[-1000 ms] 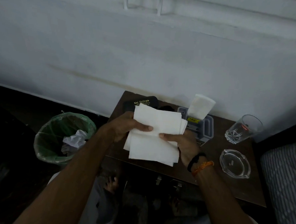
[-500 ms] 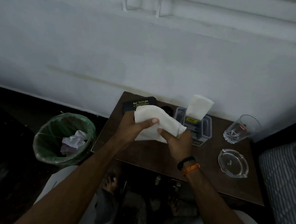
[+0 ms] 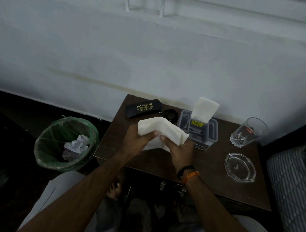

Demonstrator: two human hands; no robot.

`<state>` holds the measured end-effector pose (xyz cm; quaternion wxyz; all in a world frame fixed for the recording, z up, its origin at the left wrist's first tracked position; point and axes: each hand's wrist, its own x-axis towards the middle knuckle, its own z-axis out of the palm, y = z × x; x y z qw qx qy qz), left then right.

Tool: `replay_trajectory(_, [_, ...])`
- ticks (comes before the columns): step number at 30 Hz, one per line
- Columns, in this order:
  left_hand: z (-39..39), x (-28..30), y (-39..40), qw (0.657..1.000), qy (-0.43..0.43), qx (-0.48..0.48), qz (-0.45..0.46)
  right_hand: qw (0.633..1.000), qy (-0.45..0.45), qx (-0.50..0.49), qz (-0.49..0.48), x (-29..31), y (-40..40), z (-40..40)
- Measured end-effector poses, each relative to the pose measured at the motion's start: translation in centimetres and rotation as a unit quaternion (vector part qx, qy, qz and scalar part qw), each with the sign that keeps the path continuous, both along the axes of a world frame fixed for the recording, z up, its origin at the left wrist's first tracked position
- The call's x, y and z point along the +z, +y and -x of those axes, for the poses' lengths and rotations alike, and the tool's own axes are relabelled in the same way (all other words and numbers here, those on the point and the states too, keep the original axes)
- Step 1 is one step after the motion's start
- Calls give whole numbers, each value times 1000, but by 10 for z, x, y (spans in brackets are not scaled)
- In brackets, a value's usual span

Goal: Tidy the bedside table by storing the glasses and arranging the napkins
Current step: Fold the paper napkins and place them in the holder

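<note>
Head view: both hands hold a folded stack of white napkins in the air, just in front of the grey napkin holder. The left hand has its fingers curled shut under the stack's left end with the thumb pressed on top. The right hand pinches the lower right part the same way.

The paper looks light, soft and floppy. It bows over the fingers and would likely crumple or fan apart if squeezed at one corner, so a flat pinch across the folded edge seems the safest hold.

One napkin already stands upright in the holder. Left of the holder lies the black glasses case; right of it stand a drinking glass and a glass ashtray, both breakable. The bare tabletop in front of the holder gives working room, though its left edge drops toward a green-lined bin.
</note>
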<state>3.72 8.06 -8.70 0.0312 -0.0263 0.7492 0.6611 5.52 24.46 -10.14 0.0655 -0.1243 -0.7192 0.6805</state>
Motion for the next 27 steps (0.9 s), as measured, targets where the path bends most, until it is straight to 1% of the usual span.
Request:
replay_trajectory(3, [0,-4,0,996,-51,-28,64,998,-37,28,-40,-11,7,1])
replay_trajectory(5, [-1,-10,0,988,-81,-33,125,994,-54,51,-82,-16,8,-1])
replay_trajectory(8, [0,-15,-1,974,-91,-19,207,985,-75,64,-141,-20,9,-1])
replay_trajectory(10, [3,-18,-2,972,-79,-13,220,977,-80,66,-185,-21,8,0])
replay_trajectory(12, [4,-17,-3,974,-72,-1,214,975,-78,63,-197,-21,8,0])
replay_trajectory(17, [4,-10,2,983,-37,6,179,982,-44,52,-179,-14,10,0])
replay_trajectory(20, [3,-8,1,983,-31,13,178,992,-39,57,-110,-9,9,1])
replay_trajectory(23, [4,-5,1,980,-26,-8,195,996,-36,59,-48,1,5,4])
replay_trajectory(27, [3,-2,7,980,-17,-33,196,998,-41,37,-22,6,4,6])
